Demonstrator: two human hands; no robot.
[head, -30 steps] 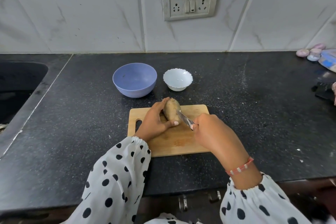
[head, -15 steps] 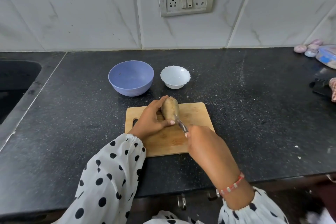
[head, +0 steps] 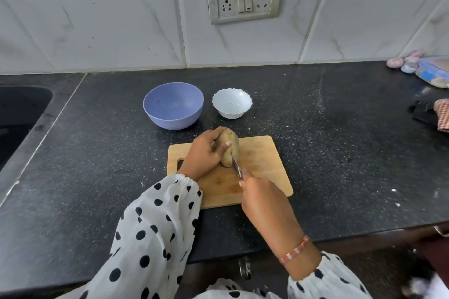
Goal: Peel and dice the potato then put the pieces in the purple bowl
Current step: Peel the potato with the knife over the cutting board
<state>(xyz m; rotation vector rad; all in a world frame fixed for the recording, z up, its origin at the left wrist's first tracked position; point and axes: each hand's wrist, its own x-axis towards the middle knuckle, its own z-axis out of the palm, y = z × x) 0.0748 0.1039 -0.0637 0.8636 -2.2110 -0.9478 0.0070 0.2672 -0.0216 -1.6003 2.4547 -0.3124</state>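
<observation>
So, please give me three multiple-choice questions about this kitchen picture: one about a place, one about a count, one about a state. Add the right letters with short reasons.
1. Where is the potato?
A. in the sink
B. over the cutting board
C. in the white bowl

2. How many bowls stand on the counter?
A. one
B. two
C. four

3. What state is the purple bowl in?
A. empty
B. full of pieces
C. upside down

Answers:
1 B, the left hand holds it there, with the knife in the right hand against it.
2 B, one purple, one white.
3 A, no potato pieces lie inside.
</observation>
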